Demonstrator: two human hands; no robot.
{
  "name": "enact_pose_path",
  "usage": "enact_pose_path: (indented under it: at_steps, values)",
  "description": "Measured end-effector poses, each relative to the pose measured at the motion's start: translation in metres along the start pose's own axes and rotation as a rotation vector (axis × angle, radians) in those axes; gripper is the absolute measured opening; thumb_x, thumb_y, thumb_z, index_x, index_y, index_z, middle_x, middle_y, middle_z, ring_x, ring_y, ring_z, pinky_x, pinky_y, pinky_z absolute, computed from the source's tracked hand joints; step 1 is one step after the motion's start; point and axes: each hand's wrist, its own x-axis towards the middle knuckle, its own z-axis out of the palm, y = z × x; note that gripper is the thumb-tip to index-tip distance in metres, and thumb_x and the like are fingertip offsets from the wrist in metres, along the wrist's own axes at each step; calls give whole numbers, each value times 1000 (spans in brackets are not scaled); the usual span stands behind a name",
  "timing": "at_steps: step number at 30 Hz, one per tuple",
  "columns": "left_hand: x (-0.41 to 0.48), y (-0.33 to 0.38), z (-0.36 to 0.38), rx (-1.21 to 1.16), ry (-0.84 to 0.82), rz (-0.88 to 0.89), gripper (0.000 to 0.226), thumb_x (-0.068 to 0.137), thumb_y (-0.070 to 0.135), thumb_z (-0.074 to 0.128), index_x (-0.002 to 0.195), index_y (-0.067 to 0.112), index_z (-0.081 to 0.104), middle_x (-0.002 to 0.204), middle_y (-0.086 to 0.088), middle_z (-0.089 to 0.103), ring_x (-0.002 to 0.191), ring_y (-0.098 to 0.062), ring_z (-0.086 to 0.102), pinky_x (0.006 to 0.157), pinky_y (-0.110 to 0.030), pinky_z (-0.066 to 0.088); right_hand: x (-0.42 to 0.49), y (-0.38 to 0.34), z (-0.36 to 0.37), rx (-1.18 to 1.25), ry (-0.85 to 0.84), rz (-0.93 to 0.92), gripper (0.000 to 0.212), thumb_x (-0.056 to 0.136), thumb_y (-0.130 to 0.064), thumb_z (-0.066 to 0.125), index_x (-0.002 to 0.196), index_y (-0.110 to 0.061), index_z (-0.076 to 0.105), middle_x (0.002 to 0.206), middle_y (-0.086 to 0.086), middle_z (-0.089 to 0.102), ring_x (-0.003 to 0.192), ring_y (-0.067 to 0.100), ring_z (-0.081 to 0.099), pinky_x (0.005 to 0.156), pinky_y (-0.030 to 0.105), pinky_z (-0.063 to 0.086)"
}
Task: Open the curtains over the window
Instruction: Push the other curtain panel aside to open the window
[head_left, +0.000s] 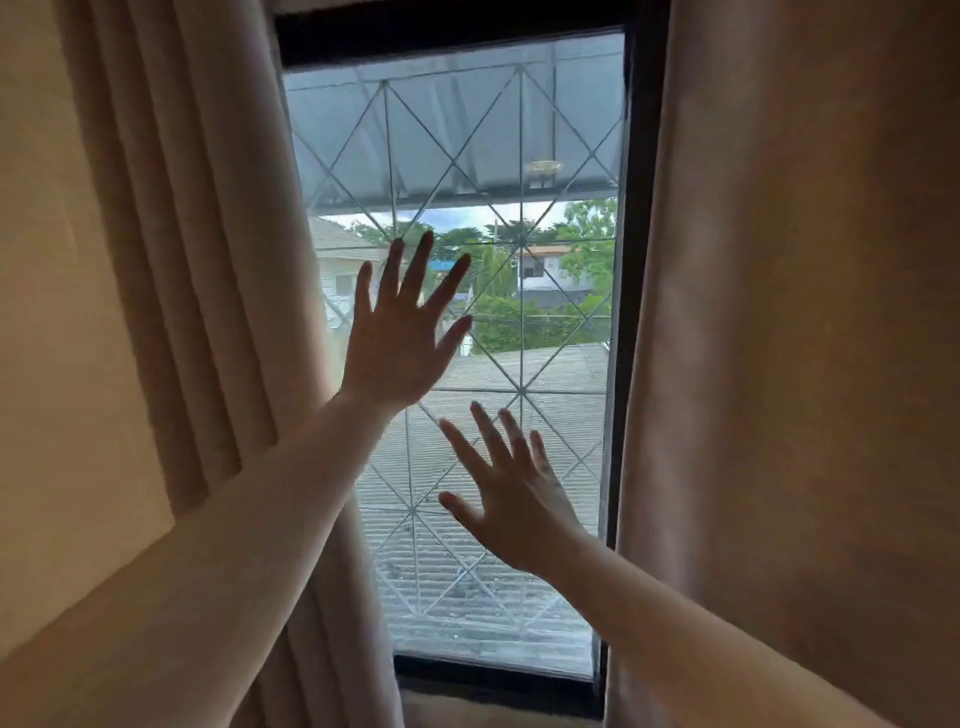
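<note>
Two beige curtains hang over a dark-framed window (519, 130). The left curtain (208, 234) is bunched in folds against the wall, and the right curtain (779, 312) hangs flat past the frame's right side. A wide gap between them shows the glass and a white diamond grille. My left hand (400, 338) is raised in the gap, fingers spread, close to the left curtain's edge. Lower and to the right, my right hand (514, 499) is also spread, apart from the right curtain. Neither hand holds fabric.
A cream wall (62, 364) runs along the left. The window's bottom frame (493, 675) sits low in the middle. Outside are a corrugated roof, houses and trees.
</note>
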Motion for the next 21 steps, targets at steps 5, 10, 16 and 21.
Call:
enact_pose_path:
  at_steps: [5,10,16,21]
  values:
    - [31,44,20,-119,42,35,69,114,68,34,176,40,23,186,-6,14,172,-34,13,136,-64,14,-20,26,-28,-139,20,70,81,106,-66,36,167,-44,-12,178,-1,-22,161,28,-23,128,58,-11]
    - [62,91,37,-230,84,106,69,113,70,32,175,41,24,186,-6,16,172,-35,17,135,-66,18,-35,51,-48,-266,83,138,80,106,-67,35,168,-42,-9,179,0,-16,163,31,-17,128,58,-8]
    - [96,134,50,-376,76,192,70,113,70,30,176,42,19,187,-6,11,173,-35,12,136,-66,14,-42,70,-66,-385,139,231,78,105,-68,32,169,-42,-4,179,2,-14,163,32,-14,126,58,-11]
    - [115,160,57,-513,117,238,73,111,72,30,176,39,23,186,-10,13,172,-39,14,135,-68,17,-50,86,-74,-452,173,323,79,105,-62,41,169,-41,0,179,2,-14,163,30,-18,128,60,-10]
